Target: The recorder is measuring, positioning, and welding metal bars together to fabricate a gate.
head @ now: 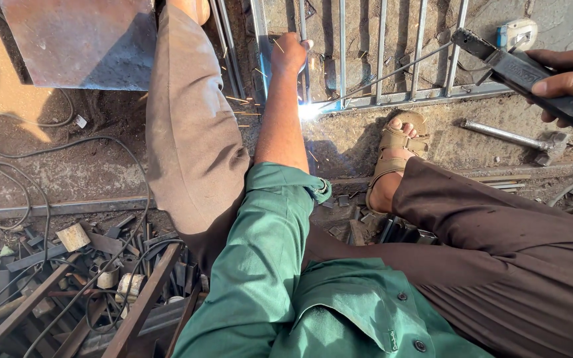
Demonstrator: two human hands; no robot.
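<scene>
Leftward, one pile of steel offcuts (101, 265); centre, left hand (289, 53) clenched round a bar of the metal grille (392, 59), seven upright bars countable, weld arc (310, 111) burning on its bottom rail, seam seemingly unfinished. Rightward, one hammer (512, 138), right hand (568, 79) fully closed on the electrode holder (532, 79)

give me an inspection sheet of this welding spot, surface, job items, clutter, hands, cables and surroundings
Surface: bare dirt ground, sunlit with shadows.
Job's things: metal bar grille lying flat; welding rod sparking at the weld point; electrode holder.
Clutter: scrap metal pile at lower left; hammer beside the grille.
Grippers: left hand grips a grille bar; right hand holds the electrode holder.
Cables: black cables looping over the ground into the scrap.
Surroundings: rusty metal sheet at upper left; sandalled foot close to the sparks.
</scene>
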